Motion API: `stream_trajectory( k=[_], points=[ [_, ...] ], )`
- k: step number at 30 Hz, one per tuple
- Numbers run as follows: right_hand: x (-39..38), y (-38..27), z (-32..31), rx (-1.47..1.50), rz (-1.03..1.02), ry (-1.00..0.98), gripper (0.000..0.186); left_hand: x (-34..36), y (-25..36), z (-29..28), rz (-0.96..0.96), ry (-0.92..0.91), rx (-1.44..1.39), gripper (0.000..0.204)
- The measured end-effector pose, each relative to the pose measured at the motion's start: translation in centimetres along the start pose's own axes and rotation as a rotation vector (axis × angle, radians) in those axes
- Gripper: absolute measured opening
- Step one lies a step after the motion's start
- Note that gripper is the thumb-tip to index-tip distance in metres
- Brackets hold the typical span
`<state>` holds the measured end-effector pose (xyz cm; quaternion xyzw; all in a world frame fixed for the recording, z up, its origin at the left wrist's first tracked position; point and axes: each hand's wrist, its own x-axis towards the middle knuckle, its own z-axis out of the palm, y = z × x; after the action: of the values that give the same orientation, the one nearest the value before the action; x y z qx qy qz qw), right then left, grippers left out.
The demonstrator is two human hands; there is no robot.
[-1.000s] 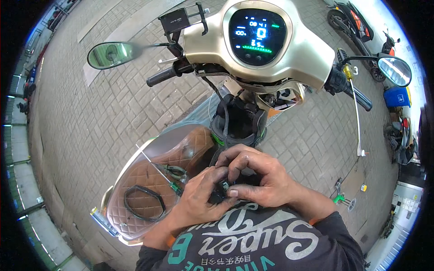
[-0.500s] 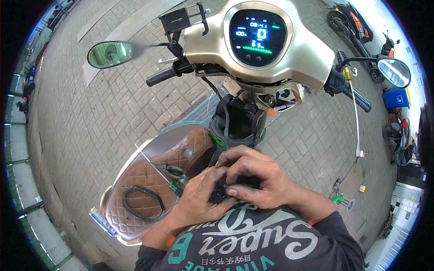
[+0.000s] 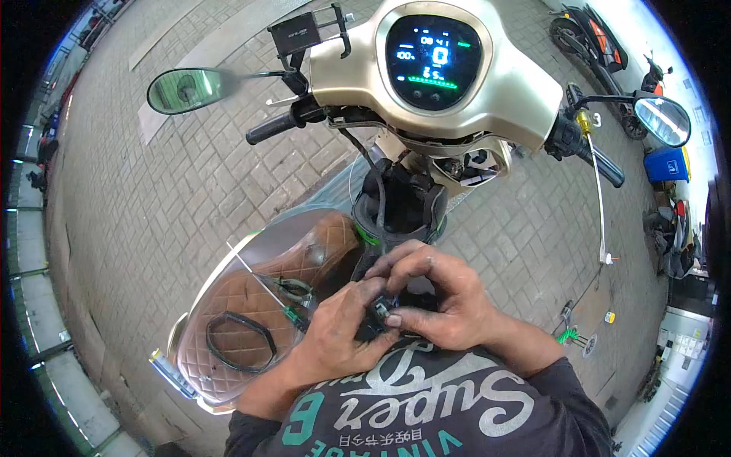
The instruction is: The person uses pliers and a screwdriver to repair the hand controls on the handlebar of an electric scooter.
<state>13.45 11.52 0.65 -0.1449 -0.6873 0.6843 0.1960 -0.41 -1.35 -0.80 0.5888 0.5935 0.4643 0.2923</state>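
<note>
Close to my shirt, my left hand (image 3: 339, 324) is closed round a small black plastic part (image 3: 381, 306), its fingers hiding most of it. A pale, squarish opening shows on the part; its exact kind I cannot make out. My right hand (image 3: 449, 301) curls over from the other side, thumb tip against the part and fingertips beside my left fingers. Left of my hands, a screwdriver (image 3: 290, 312) with a green handle and long thin shaft rests on the brown quilted scooter seat (image 3: 304, 255). A black ring-shaped loop (image 3: 241, 343) lies on the clear-covered seat too.
Ahead stands a gold scooter front (image 3: 525, 91) with a lit display (image 3: 434, 61), its lower panels opened up. Mirrors stick out at left (image 3: 186, 90) and right (image 3: 664, 122). Below the handlebar sits a dark open bin-like part (image 3: 400, 209). A blue bin (image 3: 668, 165) stands far right.
My right fingers have lifted and shifted slightly, and the black part has turned so its pale opening now shows between my hands. The scooter and seat items look unmoved.
</note>
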Motion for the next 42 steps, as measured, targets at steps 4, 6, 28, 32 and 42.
stream_trajectory(
  k=[4, 6, 28, 32, 42],
  points=[
    [-0.21, -0.31, -0.22, -0.101, -0.033, -0.021, 0.028, 0.52, 0.19, 0.0, 0.05, -0.033, -0.017, 0.053],
    [-0.09, -0.35, -0.17, -0.012, -0.027, 0.001, 0.027, 0.56, 0.04, 0.11, 0.066, -0.026, -0.025, 0.053],
    [-0.01, 0.0, -0.57, -0.005, -0.118, -0.094, 0.021, 0.41, 0.11, 0.17, -0.034, 0.028, -0.076, 0.05],
    [-0.01, -0.08, -0.6, 0.01, -0.105, -0.094, 0.021, 0.39, 0.05, 0.21, -0.042, 0.033, -0.103, 0.049],
    [0.04, 0.08, -0.74, -0.004, -0.1, -0.091, 0.021, 0.64, 0.14, 0.1, -0.047, 0.021, -0.08, 0.049]
  ],
)
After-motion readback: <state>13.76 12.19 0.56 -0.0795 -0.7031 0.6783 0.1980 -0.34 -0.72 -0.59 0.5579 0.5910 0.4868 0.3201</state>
